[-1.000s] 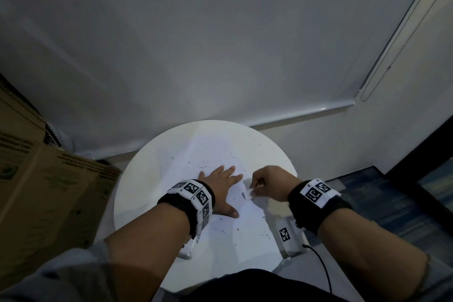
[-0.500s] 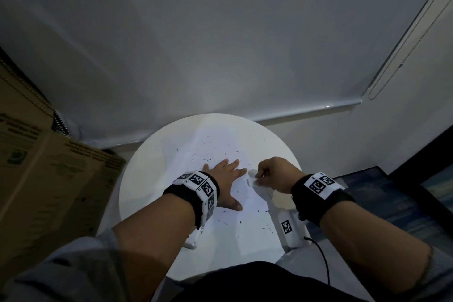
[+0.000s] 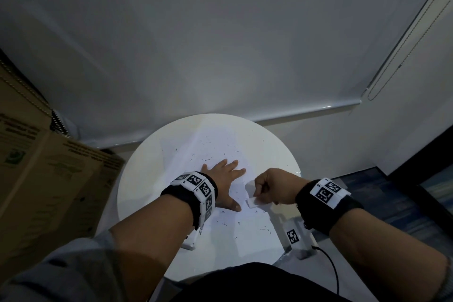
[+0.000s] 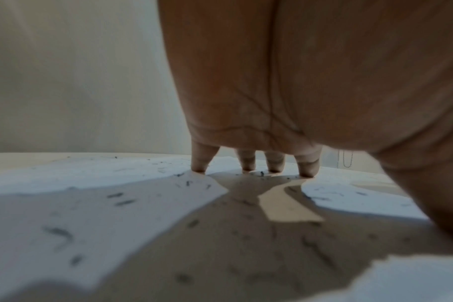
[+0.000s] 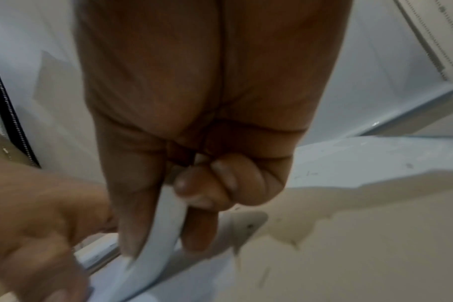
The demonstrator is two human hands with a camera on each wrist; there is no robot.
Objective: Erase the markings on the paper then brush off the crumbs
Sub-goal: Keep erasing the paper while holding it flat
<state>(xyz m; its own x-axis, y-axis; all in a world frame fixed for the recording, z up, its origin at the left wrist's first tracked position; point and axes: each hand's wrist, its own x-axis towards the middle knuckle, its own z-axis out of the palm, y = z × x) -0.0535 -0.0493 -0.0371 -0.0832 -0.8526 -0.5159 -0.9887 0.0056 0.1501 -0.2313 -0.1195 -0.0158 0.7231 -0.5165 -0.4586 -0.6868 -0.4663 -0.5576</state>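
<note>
Behind the small round white desk (image 3: 137,186) hangs a grey roller blind (image 3: 220,44), w/ a brown cardboard box (image 3: 44,179) on the left. On the desk lies a white sheet of paper (image 3: 220,235), dotted all over w/ little dark eraser crumbs (image 3: 221,222). Left hand (image 3: 224,179) lies flat on the paper, fingers (image 4: 308,165) straight & spread, tips pressing down, holding nothing. Right hand (image 3: 274,187) is just beside it, near the paper's right edge, fingers (image 5: 199,228) curled & pinching a small white block eraser (image 3: 252,200) that touches the paper. Both wrists wear black bands w/ black & white square tags (image 3: 328,191). A black cable (image 3: 331,267) hangs off the desk's near right side.
</note>
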